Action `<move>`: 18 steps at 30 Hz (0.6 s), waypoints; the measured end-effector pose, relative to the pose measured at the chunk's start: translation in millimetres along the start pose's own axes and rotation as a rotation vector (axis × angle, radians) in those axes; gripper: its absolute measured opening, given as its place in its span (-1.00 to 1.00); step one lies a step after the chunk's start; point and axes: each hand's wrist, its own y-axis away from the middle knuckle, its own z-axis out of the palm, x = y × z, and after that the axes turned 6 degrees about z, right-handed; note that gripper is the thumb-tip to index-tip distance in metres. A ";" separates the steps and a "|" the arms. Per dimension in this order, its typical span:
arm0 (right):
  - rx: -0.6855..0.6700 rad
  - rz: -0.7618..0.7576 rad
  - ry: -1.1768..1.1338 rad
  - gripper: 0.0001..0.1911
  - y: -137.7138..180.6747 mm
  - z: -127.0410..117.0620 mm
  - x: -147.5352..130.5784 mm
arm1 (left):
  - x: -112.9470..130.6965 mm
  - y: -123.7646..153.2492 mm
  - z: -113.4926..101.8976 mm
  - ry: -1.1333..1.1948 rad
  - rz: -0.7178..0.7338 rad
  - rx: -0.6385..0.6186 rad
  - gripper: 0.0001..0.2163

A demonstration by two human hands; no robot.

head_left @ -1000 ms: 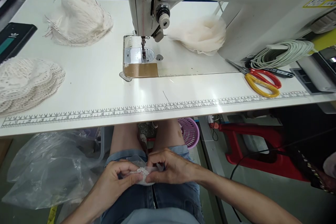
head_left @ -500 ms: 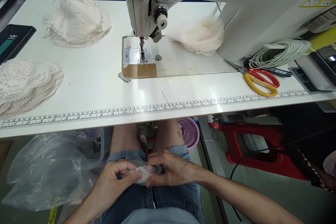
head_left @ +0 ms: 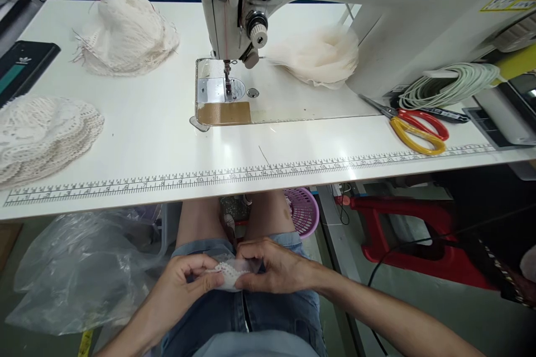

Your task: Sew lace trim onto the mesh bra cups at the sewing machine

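Over my lap, a small piece of white lace and sheer fabric (head_left: 229,274) is stretched between my two hands. My left hand (head_left: 193,278) pinches its left side between thumb and fingers. On the right side, my right hand (head_left: 274,266) grips it the same way, thumb below and fingers above. Both hands are below the front edge of the table. Part of the fabric is hidden under the fingers. Beyond them stands a sewing machine (head_left: 234,11), its needle and presser foot (head_left: 227,81) over the metal plate, with no fabric under them.
Lace pieces (head_left: 50,134) and a cream fabric pile (head_left: 125,33) lie on the left of the white table (head_left: 151,139). Sheer fabric (head_left: 322,61) rests behind the needle. Scissors (head_left: 419,131) and coiled cord (head_left: 452,86) lie right. Plastic bags (head_left: 84,273) hang lower left; a purple basket (head_left: 304,212) stands below.
The fabric between my hands has been turned and flattened, so more of the lace shows. My hands stay in nearly the same place, and the view has shifted very slightly.
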 end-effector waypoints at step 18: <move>0.064 -0.093 -0.200 -0.60 2.7 0.7 -6.7 | -9.4 -0.4 3.8 -0.026 0.106 0.046 -0.73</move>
